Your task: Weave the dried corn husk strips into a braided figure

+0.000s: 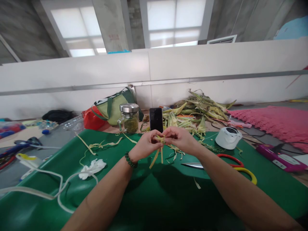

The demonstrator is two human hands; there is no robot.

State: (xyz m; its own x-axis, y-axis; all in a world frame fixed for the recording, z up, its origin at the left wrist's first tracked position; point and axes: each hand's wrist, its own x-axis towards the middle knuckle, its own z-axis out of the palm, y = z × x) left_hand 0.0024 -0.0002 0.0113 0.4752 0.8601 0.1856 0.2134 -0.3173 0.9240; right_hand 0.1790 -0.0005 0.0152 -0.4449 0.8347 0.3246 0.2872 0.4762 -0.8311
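My left hand (148,145) and my right hand (179,139) meet above the middle of the green mat (149,195). Both are closed, pinching the yellowish corn husk strips (157,157) between thumbs and fingers. The strips cross at my fingertips, and two ends hang down below. Exactly how they are knotted or folded is too small to tell. Scissors (240,165) with one red and one yellow handle lie under my right forearm, which hides part of the blades. Husk scraps (176,150) are scattered just behind my hands.
Behind the hands stand a dark phone (156,119) and a lidded glass jar (130,120). A heap of corn husks (202,106) lies back right. A white roll-like object (228,138), crumpled tissue (92,169), white cable (60,183) and purple device (281,158) surround the work area.
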